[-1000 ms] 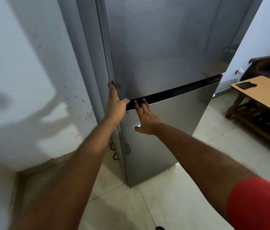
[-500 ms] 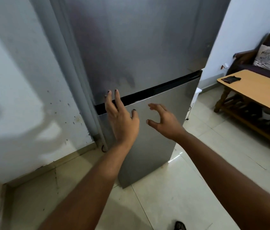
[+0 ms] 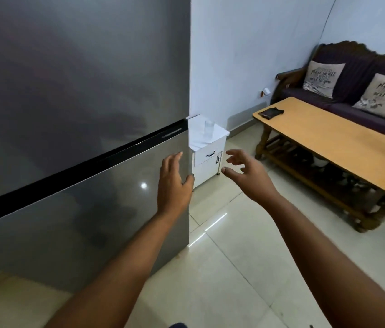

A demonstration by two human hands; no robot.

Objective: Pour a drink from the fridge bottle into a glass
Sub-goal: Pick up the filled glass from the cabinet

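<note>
Tiled floor (image 3: 222, 275): pale, glossy, under both forearms, nearest of all.
Left hand (image 3: 173, 183): fingers spread and empty, raised in front of the fridge's right edge; contact with the door cannot be told.
Right hand (image 3: 248, 172): just right of the left, fingers loosely curled apart, holding nothing, over bare floor.
Fridge (image 3: 80, 114): grey steel, both doors closed, black strip between them, filling everything left of the left hand.
Bottle: out of sight, doors shut.
Cabinet (image 3: 207, 166): small, white, just beyond both hands, tucked beside the fridge's right side.
Glass (image 3: 209, 126): clear, upright on the cabinet top, beyond and above the fingertips.
Table (image 3: 333, 143): wooden, low, right of the right hand; dark flat item (image 3: 270, 112) at its far end.
Sofa (image 3: 357, 91): dark, farthest right, behind the table, two printed cushions.
</note>
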